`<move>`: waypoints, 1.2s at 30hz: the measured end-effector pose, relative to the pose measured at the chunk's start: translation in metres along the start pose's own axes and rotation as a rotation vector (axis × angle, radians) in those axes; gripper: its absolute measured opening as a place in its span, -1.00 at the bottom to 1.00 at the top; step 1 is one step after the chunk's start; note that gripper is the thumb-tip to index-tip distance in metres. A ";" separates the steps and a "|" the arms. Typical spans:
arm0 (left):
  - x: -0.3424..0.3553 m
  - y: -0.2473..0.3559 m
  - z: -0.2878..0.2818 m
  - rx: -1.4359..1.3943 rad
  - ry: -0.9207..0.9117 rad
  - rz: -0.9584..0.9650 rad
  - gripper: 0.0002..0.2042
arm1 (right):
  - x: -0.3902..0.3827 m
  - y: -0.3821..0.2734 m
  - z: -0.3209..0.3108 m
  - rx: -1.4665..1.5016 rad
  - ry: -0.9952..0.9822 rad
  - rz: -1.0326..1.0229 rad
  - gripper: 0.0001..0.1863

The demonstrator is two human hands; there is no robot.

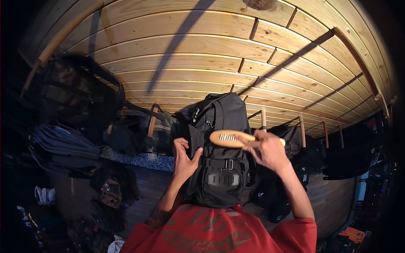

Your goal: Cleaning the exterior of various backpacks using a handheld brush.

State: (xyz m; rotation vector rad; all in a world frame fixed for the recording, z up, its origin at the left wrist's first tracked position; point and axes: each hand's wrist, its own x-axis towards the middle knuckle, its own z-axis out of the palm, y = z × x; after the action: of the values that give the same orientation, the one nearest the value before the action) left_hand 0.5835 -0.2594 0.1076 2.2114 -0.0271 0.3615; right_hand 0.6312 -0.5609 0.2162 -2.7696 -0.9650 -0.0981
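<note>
A black backpack (pixel 223 118) stands upright in front of my chest, with zips, a buckled strap and a ridged panel low on its front. My right hand (pixel 268 149) is wrapped around the handle of a pale wooden brush (pixel 225 138). The oval head of that brush lies across the front of the pack, above the buckle; its bristle side is hidden. At the pack's left edge, my left hand (pixel 185 162) grips its side, thumb toward the front and fingers curled.
Behind the pack rises a wall of pale wooden planks (pixel 168 44) with wooden rails. A camouflage bag (pixel 76 84) and dark hanging clothes (pixel 67 147) are at left. More dark bags (pixel 291 139) hang at right. A camouflage backpack (pixel 112 192) sits lower left.
</note>
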 end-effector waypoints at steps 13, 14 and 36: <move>-0.011 -0.020 0.015 -0.591 -0.011 -0.192 -0.69 | 0.026 0.003 0.003 0.255 -0.093 -0.176 -0.78; -0.009 -0.022 0.013 -0.554 -0.047 -0.210 -0.70 | 0.026 -0.001 0.009 0.146 -0.080 -0.225 -0.80; -0.010 -0.017 0.009 -0.449 -0.041 -0.133 -0.73 | 0.096 0.045 0.024 -0.103 0.033 0.174 -0.82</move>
State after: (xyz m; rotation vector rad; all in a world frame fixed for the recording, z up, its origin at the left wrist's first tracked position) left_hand 0.5786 -0.2571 0.0866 1.7655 0.0153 0.2110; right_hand 0.7345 -0.5318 0.1973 -2.9218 -0.7273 -0.1698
